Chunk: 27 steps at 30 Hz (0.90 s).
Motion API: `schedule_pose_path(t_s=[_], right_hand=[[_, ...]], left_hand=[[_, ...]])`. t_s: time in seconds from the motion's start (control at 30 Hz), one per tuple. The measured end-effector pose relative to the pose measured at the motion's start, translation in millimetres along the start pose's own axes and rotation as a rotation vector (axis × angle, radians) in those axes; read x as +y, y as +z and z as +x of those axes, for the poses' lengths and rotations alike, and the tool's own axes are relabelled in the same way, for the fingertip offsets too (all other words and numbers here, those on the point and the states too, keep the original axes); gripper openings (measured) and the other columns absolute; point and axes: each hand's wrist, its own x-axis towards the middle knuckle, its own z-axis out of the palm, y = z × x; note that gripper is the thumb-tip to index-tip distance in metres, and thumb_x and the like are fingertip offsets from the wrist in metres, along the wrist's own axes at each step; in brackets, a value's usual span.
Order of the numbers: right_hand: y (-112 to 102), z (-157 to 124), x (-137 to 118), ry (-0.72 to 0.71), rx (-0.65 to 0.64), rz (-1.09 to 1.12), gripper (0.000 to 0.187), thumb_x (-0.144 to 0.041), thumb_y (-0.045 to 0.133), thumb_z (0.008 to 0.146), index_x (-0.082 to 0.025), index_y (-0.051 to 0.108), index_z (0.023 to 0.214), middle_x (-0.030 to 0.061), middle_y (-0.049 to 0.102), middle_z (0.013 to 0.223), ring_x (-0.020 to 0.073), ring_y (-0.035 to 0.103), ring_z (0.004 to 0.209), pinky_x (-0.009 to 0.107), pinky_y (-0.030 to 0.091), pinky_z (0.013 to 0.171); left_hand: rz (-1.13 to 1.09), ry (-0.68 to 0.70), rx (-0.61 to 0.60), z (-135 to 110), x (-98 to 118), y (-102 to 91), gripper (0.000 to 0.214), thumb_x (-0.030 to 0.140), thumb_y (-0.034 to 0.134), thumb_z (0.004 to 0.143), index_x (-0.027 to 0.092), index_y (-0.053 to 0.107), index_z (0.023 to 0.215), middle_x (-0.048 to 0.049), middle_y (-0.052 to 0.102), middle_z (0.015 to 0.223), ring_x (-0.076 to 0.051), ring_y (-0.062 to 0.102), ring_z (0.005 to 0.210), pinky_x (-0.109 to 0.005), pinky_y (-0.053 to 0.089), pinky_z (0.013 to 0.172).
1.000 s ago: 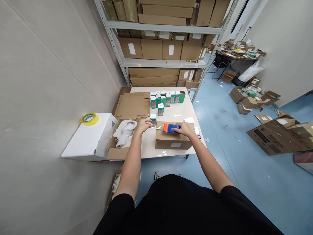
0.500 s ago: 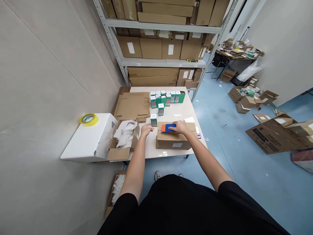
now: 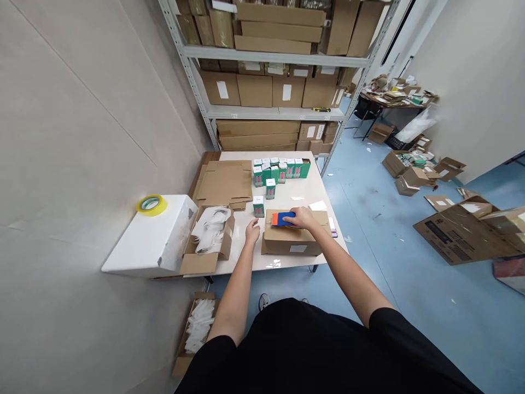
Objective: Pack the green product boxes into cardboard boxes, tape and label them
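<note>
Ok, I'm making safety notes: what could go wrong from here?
The left hand could knock over the nearest green-and-white carton, upright just beyond it. The cardboard box might shift under the tape dispenser in the right hand, since the left hand is off it. That could nudge the phone-like item near the right edge of the table.

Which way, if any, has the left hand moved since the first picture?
Yes: against the nearest green box, the left hand has moved right and closer to the wearer.
</note>
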Motion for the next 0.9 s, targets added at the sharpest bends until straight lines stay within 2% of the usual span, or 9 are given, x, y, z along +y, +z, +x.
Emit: schedule_pose_path(t_s=[0.1,0.17,0.23,0.33,0.43,0.57,0.67,0.77,0.9], right_hand=[[-0.1,3.4,0.7,0.010,0.005,0.000,0.051,-0.066,0.063,0.095,-0.019,0.080,0.106,0.0132,0.080,0.104,0.0261,0.072,0.093,0.029,0.042,0.071],[-0.7,7.4,0.9,0.016,0.012,-0.007,0.052,-0.067,0.064,0.093,-0.019,0.080,0.104,0.0140,0.080,0.103,0.0268,0.072,0.093,0.029,0.043,0.071],[-2.0,12.0,0.6,0.015,0.010,-0.009,0.053,-0.068,0.066,0.091,-0.018,0.081,0.103,0.0146,0.080,0.102,0.0271,0.072,0.091,0.029,0.043,0.070],[-5.6,18.2,-0.2,-0.014,-0.038,0.005,0.054,-0.069,0.069,0.089,-0.018,0.081,0.100,0.0143,0.080,0.100,0.0262,0.071,0.087,0.029,0.042,0.068],[-10.5,22.2,2.9,-0.029,-0.090,-0.019,0.053,-0.068,0.073,0.086,-0.017,0.081,0.100,0.0152,0.079,0.100,0.0258,0.071,0.084,0.029,0.042,0.066],[-16.2,22.6,25.3,-0.005,-0.118,-0.093,0.045,-0.059,0.079,0.082,-0.015,0.081,0.094,0.0160,0.079,0.097,0.0259,0.070,0.085,0.028,0.040,0.065],[-16.6,19.8,50.6,-0.003,-0.070,-0.056,0.038,-0.054,0.078,0.084,-0.017,0.081,0.091,0.0123,0.079,0.093,0.0243,0.070,0.086,0.027,0.040,0.066],[-11.4,17.3,66.7,0.036,0.006,0.071,0.037,-0.054,0.073,0.089,-0.018,0.079,0.095,0.0085,0.079,0.094,0.0221,0.069,0.084,0.026,0.041,0.067],[0.0,16.0,65.5,0.038,0.043,0.160,0.037,-0.055,0.073,0.089,-0.019,0.078,0.096,0.0078,0.080,0.096,0.0211,0.069,0.085,0.025,0.042,0.070]], left_hand=[[0.108,0.189,-0.223,-1.9,9.9,-10.7,0.089,0.040,0.077,0.081,0.030,0.042,0.162,-0.0112,0.036,0.170,-0.034,0.038,0.155,-0.045,0.042,0.119],[0.242,0.298,-0.400,-0.4,18.8,-15.0,0.105,0.052,0.087,0.071,0.027,0.042,0.163,-0.0123,0.025,0.175,-0.036,0.027,0.159,-0.045,0.034,0.125],[0.318,0.317,-0.459,2.9,26.0,-16.1,0.118,0.059,0.093,0.061,0.023,0.045,0.162,-0.0138,0.026,0.174,-0.037,0.027,0.160,-0.042,0.029,0.128],[0.325,0.280,-0.463,8.8,29.6,-15.8,0.117,0.060,0.094,0.059,0.025,0.048,0.160,-0.0122,0.041,0.168,-0.036,0.041,0.153,-0.040,0.033,0.126],[0.386,0.228,-0.462,12.2,23.1,-18.8,0.114,0.060,0.093,0.059,0.027,0.048,0.159,-0.0108,0.046,0.165,-0.035,0.047,0.150,-0.038,0.037,0.123],[0.551,0.041,-0.403,8.0,4.2,-24.7,0.114,0.062,0.093,0.056,0.020,0.053,0.155,-0.0195,0.047,0.162,-0.040,0.045,0.150,-0.044,0.037,0.122],[0.514,0.094,-0.330,0.5,-5.0,-19.9,0.113,0.058,0.089,0.066,0.021,0.042,0.162,-0.0184,0.041,0.167,-0.038,0.045,0.151,-0.044,0.035,0.123],[0.354,0.114,-0.286,-4.8,-1.4,-6.9,0.112,0.057,0.082,0.077,0.025,0.028,0.169,-0.0166,0.037,0.169,-0.034,0.062,0.133,-0.042,0.045,0.114],[0.245,0.176,-0.316,-4.5,15.7,7.9,0.121,0.062,0.085,0.074,0.031,0.020,0.171,-0.0143,0.025,0.174,-0.033,0.064,0.127,-0.040,0.053,0.105]])
